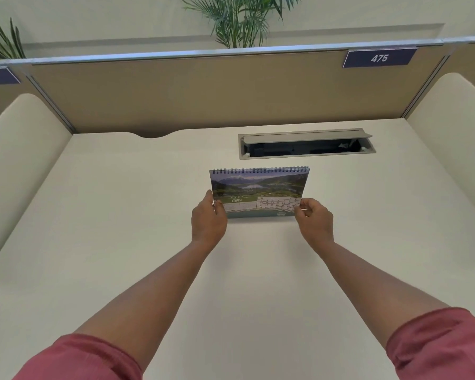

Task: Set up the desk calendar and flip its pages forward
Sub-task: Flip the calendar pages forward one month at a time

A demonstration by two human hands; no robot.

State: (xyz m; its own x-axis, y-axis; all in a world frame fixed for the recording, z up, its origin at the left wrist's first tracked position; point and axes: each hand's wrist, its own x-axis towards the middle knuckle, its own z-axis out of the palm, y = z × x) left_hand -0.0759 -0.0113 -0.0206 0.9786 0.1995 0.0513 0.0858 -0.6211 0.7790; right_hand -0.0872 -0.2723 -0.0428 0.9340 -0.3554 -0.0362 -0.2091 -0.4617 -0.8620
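A spiral-bound desk calendar [259, 186] stands upright on the cream desk [121, 229], its coil along the top. The facing page shows a mountain lake photo and the word MAY with a date grid. My left hand [209, 218] grips the lower left corner of the calendar, thumb on the front. My right hand [314, 219] pinches the lower right corner of the front page between thumb and fingers. Both forearms reach forward from red sleeves.
Behind the calendar, a grey cable hatch [306, 144] is set in the desk with its lid propped open. A tan partition [203, 91] with a label reading 475 [379, 58] closes the back. Cream side panels flank the desk. Palm plants rise beyond the partition.
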